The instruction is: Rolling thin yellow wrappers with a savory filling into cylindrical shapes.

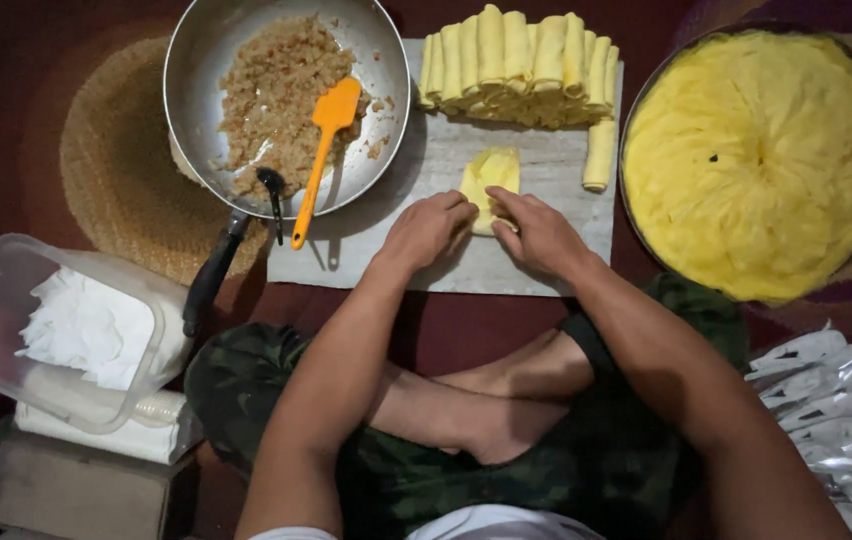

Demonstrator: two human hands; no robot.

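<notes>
Both hands, left hand (429, 228) and right hand (538, 235), hold the yellow crepe (491, 180) with narrow fingers on the board (546, 262), at twelve o'clock of the knees. Uneven pressing could probably tear it, spilling filling.

One camera only, on my head, looking straight down past my crossed legs (486, 400) to the board (506, 270) on the floor. It sits close: the board fills the middle, the pan (196, 60) left of it and the round tray (636, 130) right of it are cut off by the frame's edges.
</notes>
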